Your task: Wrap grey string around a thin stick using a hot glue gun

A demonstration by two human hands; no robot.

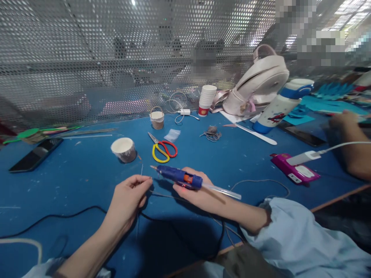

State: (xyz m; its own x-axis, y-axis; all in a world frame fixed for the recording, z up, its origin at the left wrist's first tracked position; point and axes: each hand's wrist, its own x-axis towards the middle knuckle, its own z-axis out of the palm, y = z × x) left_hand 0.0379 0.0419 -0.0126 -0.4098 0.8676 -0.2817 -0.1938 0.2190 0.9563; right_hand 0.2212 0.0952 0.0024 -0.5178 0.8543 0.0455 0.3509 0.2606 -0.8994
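My right hand [198, 193] is wrapped round a blue hot glue gun [175, 175], its tip pointing left toward my other hand. A clear glue stick [222, 190] juts from the gun's back end. My left hand [127, 195] is closed in a pinch on a thin wire-like strand [142, 169], whose upper end shows above the fingers. A grey cord [165, 195] runs right from near those fingertips; whether it joins the strand I cannot tell. Just beyond sit a paper cup with a white rim [124, 150] and scissors with yellow and red handles [162, 150].
Behind stand a small handled bucket [157, 119], stacked paper cups [207, 101], a backpack [255, 87] and a bottle [282, 106]. A phone [36, 154] lies left, a magenta power strip [295, 168] right. A black cable [72, 213] crosses the table. Another person's hand [344, 121] is at far right.
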